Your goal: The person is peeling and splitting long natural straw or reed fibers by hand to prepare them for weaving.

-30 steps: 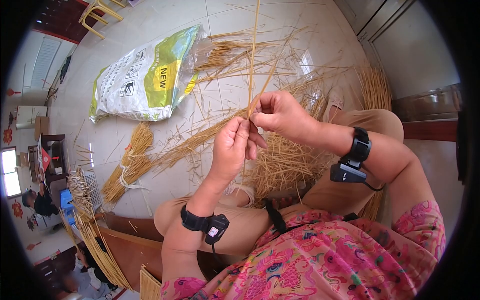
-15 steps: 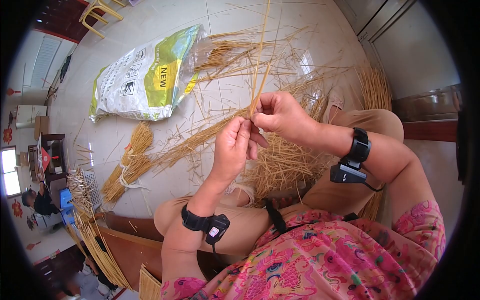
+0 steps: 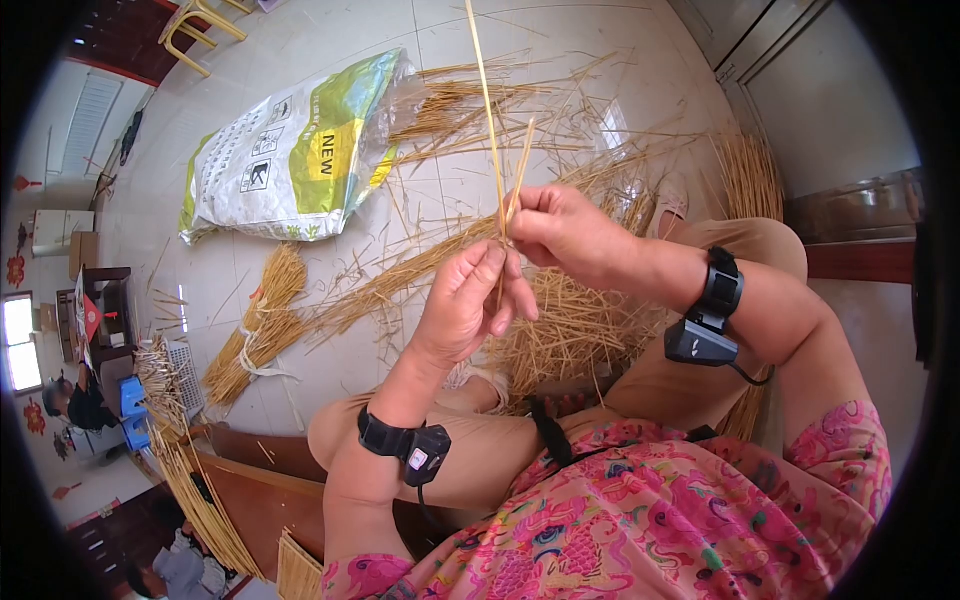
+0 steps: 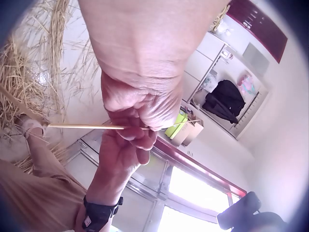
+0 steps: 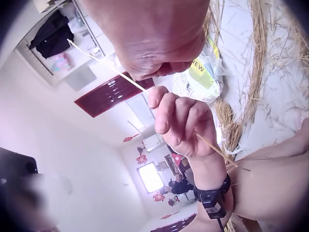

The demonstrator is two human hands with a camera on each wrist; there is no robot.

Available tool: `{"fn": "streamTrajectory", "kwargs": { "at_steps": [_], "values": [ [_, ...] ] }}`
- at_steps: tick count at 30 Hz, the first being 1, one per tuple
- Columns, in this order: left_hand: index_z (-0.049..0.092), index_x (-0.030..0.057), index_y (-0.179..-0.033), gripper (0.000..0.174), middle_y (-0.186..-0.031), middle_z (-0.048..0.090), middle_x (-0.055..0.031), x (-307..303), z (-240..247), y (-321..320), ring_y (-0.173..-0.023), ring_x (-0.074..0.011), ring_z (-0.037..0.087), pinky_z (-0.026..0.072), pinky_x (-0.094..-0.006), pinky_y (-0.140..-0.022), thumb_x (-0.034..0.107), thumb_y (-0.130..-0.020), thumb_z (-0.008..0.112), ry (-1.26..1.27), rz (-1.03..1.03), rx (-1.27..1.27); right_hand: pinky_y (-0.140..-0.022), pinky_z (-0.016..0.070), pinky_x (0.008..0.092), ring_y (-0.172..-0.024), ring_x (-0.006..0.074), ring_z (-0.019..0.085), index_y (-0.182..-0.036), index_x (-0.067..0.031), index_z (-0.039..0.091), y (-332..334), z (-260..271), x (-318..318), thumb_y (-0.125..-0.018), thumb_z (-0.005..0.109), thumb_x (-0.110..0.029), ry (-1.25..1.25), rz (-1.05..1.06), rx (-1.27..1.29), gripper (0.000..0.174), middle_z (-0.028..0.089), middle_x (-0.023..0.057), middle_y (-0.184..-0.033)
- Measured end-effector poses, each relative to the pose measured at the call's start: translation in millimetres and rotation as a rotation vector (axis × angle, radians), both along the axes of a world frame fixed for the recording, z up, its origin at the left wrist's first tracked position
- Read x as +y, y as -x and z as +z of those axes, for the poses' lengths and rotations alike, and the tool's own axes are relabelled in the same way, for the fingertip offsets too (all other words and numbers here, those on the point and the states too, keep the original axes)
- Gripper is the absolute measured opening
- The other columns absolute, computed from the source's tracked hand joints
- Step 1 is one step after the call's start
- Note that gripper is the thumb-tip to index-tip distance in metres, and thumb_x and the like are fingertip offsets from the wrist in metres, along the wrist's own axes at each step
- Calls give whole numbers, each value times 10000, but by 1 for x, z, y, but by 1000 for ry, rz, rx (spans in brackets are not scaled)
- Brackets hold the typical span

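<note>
- Our left hand (image 3: 468,305) pinches the lower part of the straw between thumb and index finger, the other fingers loosely bent and parted.
- Our right hand (image 3: 568,235) pinches just above it, nearly touching the left, its other fingers curled in.
- The long straw stalk (image 3: 484,75) rises from our grip past the head view's top edge; the shorter straw pieces (image 3: 523,160) end well below that edge.
- Our hands meet above the floor, beyond our knees; the printed bag (image 3: 300,150) has its near edge well apart from them, with tile floor (image 3: 330,30) showing past its far side.
- The loose straw heap (image 3: 580,330) spreads below our hands, close by our feet, crowding that side.
- We count two hands, one long stalk, one bag and two wrist cameras; how many short pieces we hold, we cannot tell.
- One standing straw bundle (image 3: 750,175) is near the metal door (image 3: 840,110); tied straw (image 3: 255,325) lies beside the bag.
</note>
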State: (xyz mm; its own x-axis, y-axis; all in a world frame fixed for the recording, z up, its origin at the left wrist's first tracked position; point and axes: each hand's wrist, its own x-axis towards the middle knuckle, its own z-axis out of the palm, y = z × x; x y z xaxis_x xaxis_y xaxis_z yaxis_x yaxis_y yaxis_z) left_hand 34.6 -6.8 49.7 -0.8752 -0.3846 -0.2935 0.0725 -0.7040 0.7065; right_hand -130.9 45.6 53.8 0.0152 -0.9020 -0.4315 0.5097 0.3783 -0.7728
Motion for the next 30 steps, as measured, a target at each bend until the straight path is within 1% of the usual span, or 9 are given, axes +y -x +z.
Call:
{"fn": "streamTrajectory", "kwargs": {
  "at_steps": [3, 6, 9, 12, 15, 17, 19, 25, 30],
  "values": [
    [480, 86, -861, 256, -632, 608, -127, 1, -1, 0, -360, -57, 396, 308, -145, -359, 291, -985, 389, 30, 61, -5, -469, 390, 252, -509, 127, 495, -768, -23, 597, 11, -12, -3, -783, 610, -118, -155, -63, 232, 98, 583, 66, -645],
    [481, 95, -858, 250, -630, 604, -118, -8, 0, -3, -378, -57, 401, 318, -149, -375, 286, -987, 384, 51, 116, 20, -511, 451, 323, -569, 194, 585, -797, -1, 650, 23, -17, 1, -745, 592, -103, 39, 456, 1112, 128, 632, 115, -687],
    [495, 100, -861, 250, -660, 623, -124, -15, -2, -7, -417, -65, 440, 349, -155, -404, 278, -990, 376, 67, 136, 52, -660, 510, 386, -740, 319, 643, -785, -24, 682, 17, -17, 10, -721, 614, -123, -55, 1264, 1476, 136, 659, 171, -845],
    [495, 102, -857, 241, -664, 624, -123, -17, -4, -8, -425, -70, 444, 352, -160, -408, 264, -990, 378, 76, 167, 37, -671, 512, 393, -753, 338, 636, -790, -23, 676, 15, -9, 23, -742, 587, -107, -50, 1435, 1453, 131, 655, 178, -810],
    [489, 99, -856, 235, -657, 615, -120, -16, -7, -7, -428, -72, 439, 347, -163, -409, 261, -988, 384, 78, 176, 5, -665, 511, 403, -753, 346, 634, -833, -12, 670, 19, -6, 9, -758, 571, -85, 99, 873, 1462, 144, 656, 167, -798],
    [481, 94, -858, 238, -637, 598, -116, -13, -9, -4, -420, -70, 420, 330, -161, -401, 277, -983, 397, 95, 169, -14, -575, 488, 350, -613, 254, 619, -878, -4, 653, 25, -1, -4, -822, 585, -137, 256, 382, 1295, 160, 630, 117, -679],
    [482, 88, -852, 240, -659, 610, -127, -10, -15, -4, -431, -75, 433, 342, -172, -412, 271, -982, 399, 150, 119, -89, -530, 452, 267, -595, 122, 564, -962, 1, 634, 36, 12, -21, -883, 582, -235, 166, 146, 860, 255, 613, 46, -703],
    [488, 59, -849, 229, -692, 630, -137, 5, -34, 2, -476, -77, 470, 373, -192, -454, 215, -981, 385, 410, -76, -263, -533, 415, 188, -651, 65, 520, -987, 9, 610, 80, 53, -41, -889, 598, -227, 296, -393, 520, 256, 622, 26, -827],
    [514, 28, -876, 219, -713, 641, -107, 0, -51, -2, -528, -82, 518, 412, -206, -496, 181, -972, 390, 690, -116, -369, -525, 405, 186, -629, 60, 502, -956, 11, 611, 107, 61, -41, -890, 591, -175, 367, -562, 558, 199, 607, 28, -782]
  ]
}}
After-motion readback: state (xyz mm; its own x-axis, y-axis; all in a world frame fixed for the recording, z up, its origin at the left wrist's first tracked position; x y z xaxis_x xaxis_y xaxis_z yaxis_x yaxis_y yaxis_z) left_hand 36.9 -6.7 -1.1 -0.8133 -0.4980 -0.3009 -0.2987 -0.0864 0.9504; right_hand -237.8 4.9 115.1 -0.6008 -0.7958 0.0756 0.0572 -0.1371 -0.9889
